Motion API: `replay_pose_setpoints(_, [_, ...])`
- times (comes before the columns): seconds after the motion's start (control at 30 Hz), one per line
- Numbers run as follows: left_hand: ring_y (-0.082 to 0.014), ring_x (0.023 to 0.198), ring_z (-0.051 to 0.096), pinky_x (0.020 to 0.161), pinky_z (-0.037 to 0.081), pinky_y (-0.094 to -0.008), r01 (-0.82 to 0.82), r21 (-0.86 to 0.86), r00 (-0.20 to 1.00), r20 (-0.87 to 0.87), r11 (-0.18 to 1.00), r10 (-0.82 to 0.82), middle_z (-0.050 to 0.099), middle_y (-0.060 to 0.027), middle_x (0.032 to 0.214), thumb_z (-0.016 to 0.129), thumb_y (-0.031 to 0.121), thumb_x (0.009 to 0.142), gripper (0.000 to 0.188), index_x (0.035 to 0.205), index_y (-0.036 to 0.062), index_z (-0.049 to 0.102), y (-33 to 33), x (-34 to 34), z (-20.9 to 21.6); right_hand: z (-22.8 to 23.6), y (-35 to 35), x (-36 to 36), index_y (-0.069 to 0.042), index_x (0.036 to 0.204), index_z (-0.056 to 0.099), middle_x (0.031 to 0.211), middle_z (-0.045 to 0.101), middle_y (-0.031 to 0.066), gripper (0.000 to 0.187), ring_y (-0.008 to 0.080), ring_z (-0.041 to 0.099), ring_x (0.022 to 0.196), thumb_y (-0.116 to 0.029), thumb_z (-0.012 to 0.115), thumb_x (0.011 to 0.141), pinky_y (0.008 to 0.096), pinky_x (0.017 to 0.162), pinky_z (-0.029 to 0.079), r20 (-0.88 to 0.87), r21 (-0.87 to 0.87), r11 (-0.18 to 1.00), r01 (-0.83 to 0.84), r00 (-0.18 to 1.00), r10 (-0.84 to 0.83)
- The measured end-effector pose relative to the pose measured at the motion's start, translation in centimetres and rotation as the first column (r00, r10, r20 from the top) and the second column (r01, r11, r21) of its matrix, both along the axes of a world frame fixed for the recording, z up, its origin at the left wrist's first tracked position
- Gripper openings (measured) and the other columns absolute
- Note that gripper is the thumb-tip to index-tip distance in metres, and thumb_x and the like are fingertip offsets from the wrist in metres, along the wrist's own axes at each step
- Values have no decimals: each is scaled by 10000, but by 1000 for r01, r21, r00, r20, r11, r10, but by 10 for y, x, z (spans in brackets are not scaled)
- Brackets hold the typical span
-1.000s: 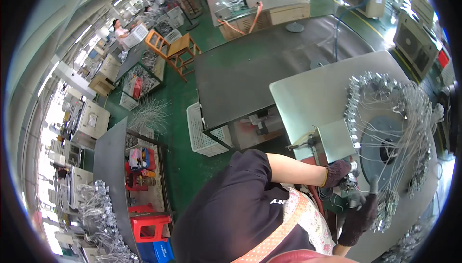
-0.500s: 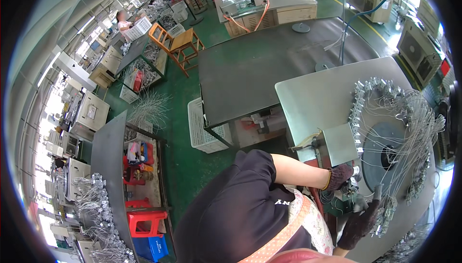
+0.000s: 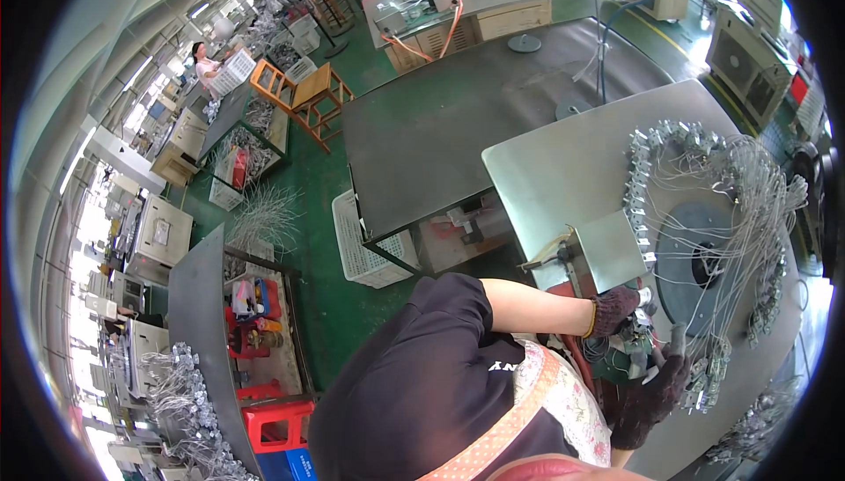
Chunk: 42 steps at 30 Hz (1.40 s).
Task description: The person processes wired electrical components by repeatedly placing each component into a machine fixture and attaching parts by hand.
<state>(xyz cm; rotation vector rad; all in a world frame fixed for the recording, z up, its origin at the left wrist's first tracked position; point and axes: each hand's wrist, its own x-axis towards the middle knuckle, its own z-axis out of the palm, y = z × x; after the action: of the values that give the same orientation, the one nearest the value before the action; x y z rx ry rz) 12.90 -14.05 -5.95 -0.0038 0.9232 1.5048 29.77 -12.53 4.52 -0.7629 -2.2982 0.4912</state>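
Dark knitted gloves with grey fingertips cover both my hands. My left hand is at the near edge of the metal worktable, beside a small bench fixture with a flat metal cover plate. Its fingers are bent and closed at small metal parts; what they grip is too small to make out. Lower and to the right, my right hand has its fingers apart, pointing toward the fixture, with nothing visible between them. Close to it lies a bundle of metal-ended wire cables.
Grey wire cables with metal ends form an arc around a dark round disc. A black table adjoins the worktable, with a white crate below. Red stools stand at left. Another person holds a crate far off.
The view has shifted slightly. My right hand has turned, and its fingers are spread more toward the fixture. My left hand stays at the fixture.
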Motion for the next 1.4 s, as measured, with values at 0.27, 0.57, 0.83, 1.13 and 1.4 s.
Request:
replay_pose_setpoints(0.27, [-228,1017,689,880,580,-409,140,180,990,-9,974,-141,689,-94,1126,494,279,1048,295,1239,85,607,-24,-21,10,-11,16,6,-54,1109,644,988,666,152,312,364,667,864,-140,740,825,442,726,524,71,34,996,78,994,-80])
replay_pose_setpoints(0.57, [-301,1037,685,894,588,-470,177,-86,983,-29,981,-180,683,-137,1157,475,367,1075,365,1246,68,598,-8,-21,44,2,10,5,-42,1244,593,1147,649,194,508,408,671,951,-196,803,807,462,768,558,-77,24,1000,9,997,-7])
replay_pose_setpoints(0.83, [-320,1049,682,928,577,-496,89,-70,995,45,994,-86,684,-142,1176,526,332,1060,342,1249,60,610,-14,-20,29,-21,7,12,-50,1250,625,1032,669,158,797,370,676,954,-492,888,642,471,835,540,43,61,997,-35,999,32])
replay_pose_setpoints(1.13, [-293,1027,677,917,579,-457,132,-10,991,16,991,-132,663,-153,1132,514,356,1071,369,1231,37,609,-4,-26,35,4,20,-1,-67,1155,656,1060,656,162,652,384,665,990,-393,906,649,474,857,543,-66,80,992,-96,993,101])
replay_pose_setpoints(1.4, [-207,918,694,812,604,-399,-9,174,995,98,985,-8,679,-68,1065,515,276,1052,240,1179,97,610,-5,-12,-27,2,2,-2,-48,1193,678,1072,705,170,469,362,686,976,-229,817,783,439,830,544,82,-75,989,126,989,-120])
